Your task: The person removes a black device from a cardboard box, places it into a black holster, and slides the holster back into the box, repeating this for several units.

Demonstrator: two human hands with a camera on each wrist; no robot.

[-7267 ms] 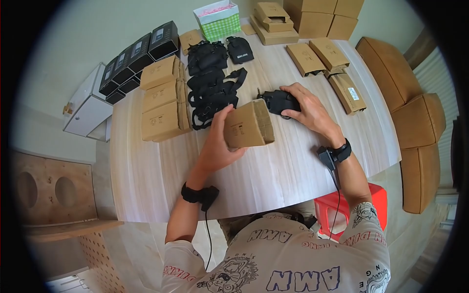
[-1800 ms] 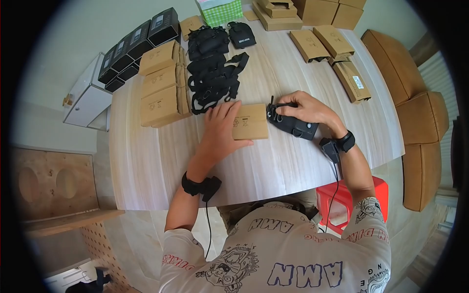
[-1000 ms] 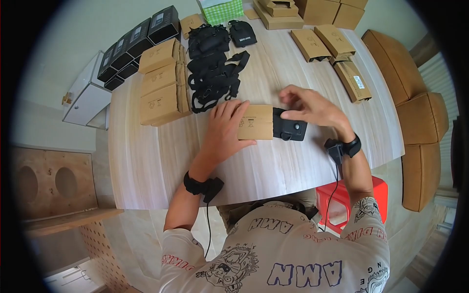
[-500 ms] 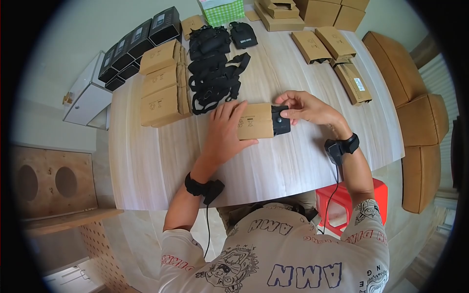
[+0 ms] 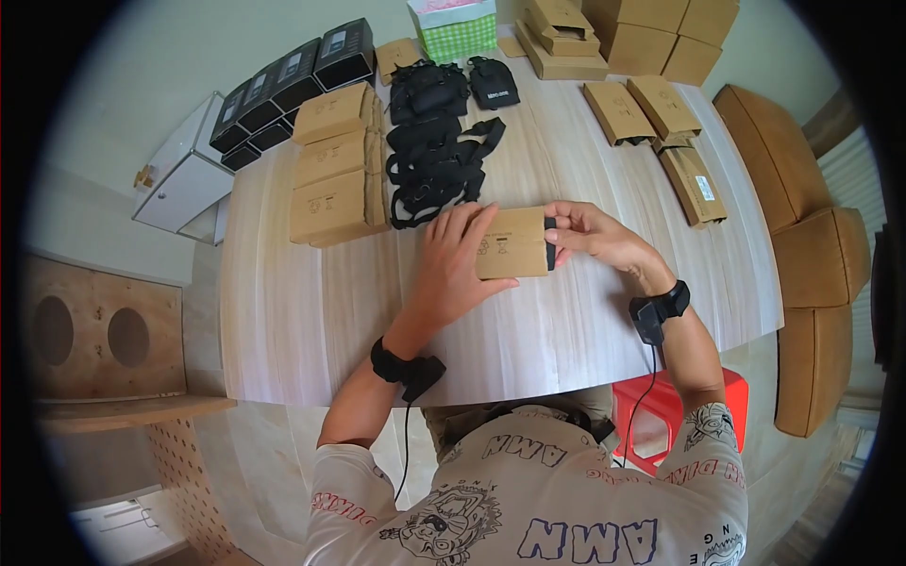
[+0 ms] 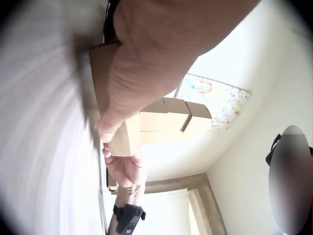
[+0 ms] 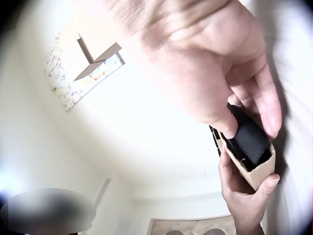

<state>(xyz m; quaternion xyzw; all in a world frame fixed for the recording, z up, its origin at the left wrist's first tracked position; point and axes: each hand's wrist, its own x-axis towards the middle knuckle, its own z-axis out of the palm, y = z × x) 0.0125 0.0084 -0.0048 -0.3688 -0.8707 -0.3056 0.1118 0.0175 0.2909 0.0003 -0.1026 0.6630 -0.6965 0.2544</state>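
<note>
A small brown cardboard box [image 5: 514,247] lies on the table, its open end facing right. My left hand [image 5: 451,269] grips it from the left, fingers over the far edge and thumb along the near edge. A black pouch [image 5: 551,243] sits mostly inside, with a narrow strip sticking out. My right hand [image 5: 604,241] pinches that protruding end. In the right wrist view, the pouch [image 7: 248,139] fills the mouth of the box [image 7: 261,172], with the right thumb on it.
Three brown boxes [image 5: 330,208] stand at the left, beside a column of black pouches and straps [image 5: 429,156]. Black boxes [image 5: 293,71] are stacked behind them. Flat brown boxes [image 5: 618,113] lie at the back right, and a green checked bag [image 5: 456,36] stands at the back.
The black pouch has moved left from the table beside the box to mostly inside it. The right hand has followed it to the box's mouth; the left hand still grips the box.
</note>
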